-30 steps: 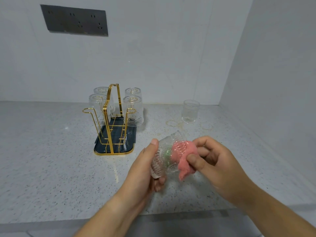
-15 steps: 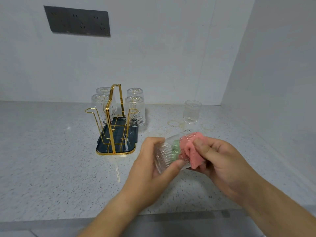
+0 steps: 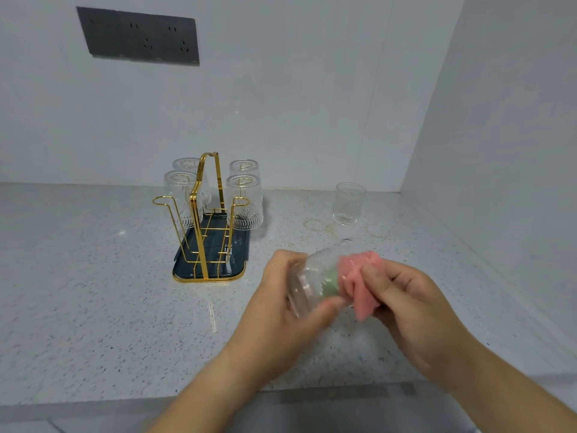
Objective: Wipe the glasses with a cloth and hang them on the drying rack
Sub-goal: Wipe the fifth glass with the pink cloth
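Observation:
My left hand (image 3: 281, 310) grips a clear ribbed glass (image 3: 313, 278), held on its side above the counter. A pink cloth (image 3: 359, 282) with a green patch is pushed into the glass's mouth, pinched by my right hand (image 3: 415, 310). A gold wire drying rack (image 3: 204, 220) on a dark tray (image 3: 239, 248) stands at the back left, with several glasses (image 3: 245, 201) hung upside down on it. Its two front hooks are bare. Another upright glass (image 3: 348, 203) stands on the counter at the back right.
The speckled grey counter (image 3: 93, 292) meets white walls behind and on the right. A dark socket panel (image 3: 139, 37) is on the back wall. Faint ring stains (image 3: 318, 226) mark the counter near the upright glass. The counter's front edge runs just below my wrists.
The glass has turned in my hands. My left thumb now wraps further over its side, and the cloth sits higher around the mouth. Both hands stay in about the same place.

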Available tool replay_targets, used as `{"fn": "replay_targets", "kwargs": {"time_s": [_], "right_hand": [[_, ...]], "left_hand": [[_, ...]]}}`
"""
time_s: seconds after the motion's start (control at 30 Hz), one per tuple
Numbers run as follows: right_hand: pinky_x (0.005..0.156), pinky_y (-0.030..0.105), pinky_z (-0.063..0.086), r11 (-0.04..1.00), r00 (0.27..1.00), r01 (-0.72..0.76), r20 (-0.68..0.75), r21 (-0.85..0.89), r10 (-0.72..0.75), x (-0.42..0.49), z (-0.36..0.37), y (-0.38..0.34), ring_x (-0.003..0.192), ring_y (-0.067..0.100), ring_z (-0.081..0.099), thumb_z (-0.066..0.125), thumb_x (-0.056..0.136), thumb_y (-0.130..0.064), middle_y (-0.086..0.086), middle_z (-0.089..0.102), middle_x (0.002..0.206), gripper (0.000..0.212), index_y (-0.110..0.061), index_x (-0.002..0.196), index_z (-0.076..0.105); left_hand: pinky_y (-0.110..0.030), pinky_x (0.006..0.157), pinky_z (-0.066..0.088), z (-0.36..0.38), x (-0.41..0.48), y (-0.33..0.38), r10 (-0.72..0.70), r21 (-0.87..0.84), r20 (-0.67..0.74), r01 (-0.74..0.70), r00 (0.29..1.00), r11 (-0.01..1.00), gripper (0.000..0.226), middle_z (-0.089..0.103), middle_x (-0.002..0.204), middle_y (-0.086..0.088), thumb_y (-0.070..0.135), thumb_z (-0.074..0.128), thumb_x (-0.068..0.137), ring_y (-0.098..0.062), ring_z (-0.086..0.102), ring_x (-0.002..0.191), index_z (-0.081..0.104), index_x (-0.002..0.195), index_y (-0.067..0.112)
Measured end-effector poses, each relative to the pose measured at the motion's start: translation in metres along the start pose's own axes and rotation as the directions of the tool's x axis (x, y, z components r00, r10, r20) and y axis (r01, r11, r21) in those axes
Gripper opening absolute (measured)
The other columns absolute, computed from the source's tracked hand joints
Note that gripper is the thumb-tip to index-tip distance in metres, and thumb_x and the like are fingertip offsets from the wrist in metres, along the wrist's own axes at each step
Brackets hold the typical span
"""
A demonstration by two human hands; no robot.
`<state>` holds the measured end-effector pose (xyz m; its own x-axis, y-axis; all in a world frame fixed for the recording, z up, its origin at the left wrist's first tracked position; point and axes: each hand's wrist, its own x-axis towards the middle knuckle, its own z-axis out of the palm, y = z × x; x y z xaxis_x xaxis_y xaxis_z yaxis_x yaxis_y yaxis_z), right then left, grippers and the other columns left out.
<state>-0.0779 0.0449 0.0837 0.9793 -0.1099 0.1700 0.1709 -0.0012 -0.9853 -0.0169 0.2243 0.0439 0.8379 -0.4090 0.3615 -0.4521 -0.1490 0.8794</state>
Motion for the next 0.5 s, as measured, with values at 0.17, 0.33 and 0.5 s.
{"fn": "replay_targets", "kwargs": {"time_s": [0.17,0.33,0.5], "right_hand": [[0.067,0.026,0.062,0.990,1.000,0.009,-0.031,0.139,-0.005,0.006,0.005,-0.009,0.068,0.010,0.069,0.059,0.085,-0.027,0.004,0.074,0.072,0.028,-0.015,0.075,0.082],[0.074,0.028,0.059,0.976,0.980,0.198,-0.017,-0.093,-0.200,0.003,0.007,-0.012,0.075,0.018,0.070,0.060,0.087,-0.033,0.008,0.073,0.074,0.023,-0.019,0.084,0.078],[0.071,0.020,0.056,0.956,0.974,0.228,0.038,-0.186,-0.224,0.001,0.006,-0.008,0.071,0.014,0.071,0.060,0.087,-0.030,0.006,0.075,0.077,0.023,-0.015,0.083,0.077]], "left_hand": [[-0.021,0.098,0.052,-0.004,0.000,-0.002,0.208,0.170,-0.038,-0.199,0.977,0.965,0.069,0.050,0.132,0.015,0.043,0.084,0.079,0.001,0.057,0.116,0.043,0.134,0.043],[-0.044,0.059,0.062,-0.002,-0.002,0.015,-0.329,-0.547,0.371,0.491,0.868,0.678,0.084,0.071,0.109,-0.014,0.076,0.070,0.074,-0.028,0.072,0.073,0.052,0.138,0.026],[-0.024,0.040,0.049,-0.011,0.004,0.024,-0.380,-0.652,0.374,0.532,0.846,0.541,0.064,0.065,0.078,-0.013,0.067,0.054,0.088,-0.019,0.060,0.051,0.067,0.112,0.009]]}}
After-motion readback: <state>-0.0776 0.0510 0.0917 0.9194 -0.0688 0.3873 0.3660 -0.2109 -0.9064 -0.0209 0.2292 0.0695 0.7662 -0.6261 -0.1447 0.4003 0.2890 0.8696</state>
